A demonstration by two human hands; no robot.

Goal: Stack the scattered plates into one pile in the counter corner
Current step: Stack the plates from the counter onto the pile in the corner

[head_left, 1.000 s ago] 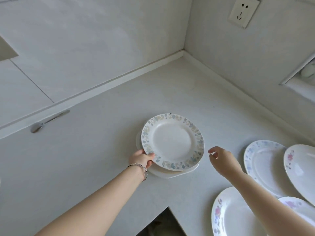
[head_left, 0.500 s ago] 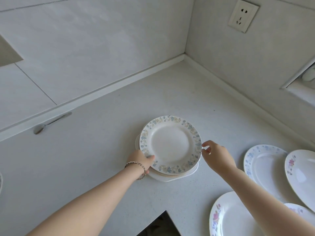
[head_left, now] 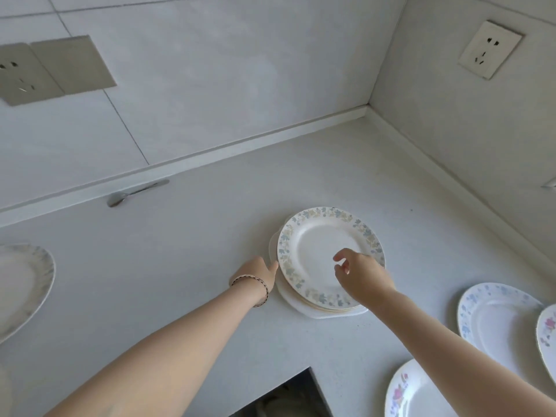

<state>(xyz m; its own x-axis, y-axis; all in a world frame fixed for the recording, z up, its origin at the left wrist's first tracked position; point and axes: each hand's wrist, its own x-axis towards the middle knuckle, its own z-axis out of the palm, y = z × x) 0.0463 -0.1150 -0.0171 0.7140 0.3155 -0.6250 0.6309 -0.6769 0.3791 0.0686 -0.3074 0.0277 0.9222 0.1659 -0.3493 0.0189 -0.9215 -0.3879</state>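
Note:
A small pile of plates lies on the white counter, short of the corner; its top plate has a blue and tan leaf rim. My left hand, with a bracelet at the wrist, touches the pile's left edge with its fingertips. My right hand hovers over the pile's near right side, fingers loosely curled and holding nothing. Loose plates lie at the right: a blue-flowered plate, a pink-flowered plate at the frame edge and another pink-flowered plate. A grey-rimmed plate lies at far left.
A metal spoon lies against the back ledge. Wall sockets sit at upper left and upper right. The counter corner lies beyond the pile. A dark gap opens at the counter's inner front edge.
My left hand has let go of the pile's rim and now only touches its edge. My right hand came over the top plate. The view turned left, bringing in the grey-rimmed plate.

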